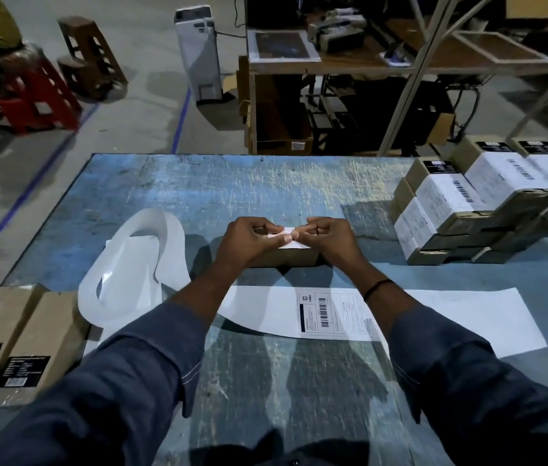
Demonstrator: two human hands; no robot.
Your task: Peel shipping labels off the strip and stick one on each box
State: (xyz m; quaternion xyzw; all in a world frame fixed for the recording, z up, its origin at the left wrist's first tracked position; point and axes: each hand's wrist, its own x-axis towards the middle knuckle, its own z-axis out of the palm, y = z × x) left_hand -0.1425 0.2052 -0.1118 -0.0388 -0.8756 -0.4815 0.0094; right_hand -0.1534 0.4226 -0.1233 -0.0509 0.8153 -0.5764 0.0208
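Warehouse floor with blue tape lines, shelving and stools behind; scratched blue tabletop [198, 196] in front, where the person stands. Both hands meet over a small brown box [284, 257] mid-table; left hand [249, 240] and right hand [330, 238] press a white label [287, 238] onto its top; fingers [267, 230] of both are curled and nearly closed, tips pinching or pressing the label's edges; whether the label is fully stuck down I cannot tell, the hands hide most of it.

Step in hand, as I judge it: sticking a label on this box. Next calls for smoothing it flat, moving the box to the labelled stack [488, 203] at right, then peeling the next label [335, 314] off the strip [467, 317] lying just before the forearms.

Loose curl of empty backing paper [138, 260] sits left of the box, near but not touching it as far as I see; two long brown boxes [17, 341] lie at the near-left edge, no white label visible on them, likely waiting.

In the way: the forearms cross above the strip, so sleeves could drag it; the backing curl crowds the left side.
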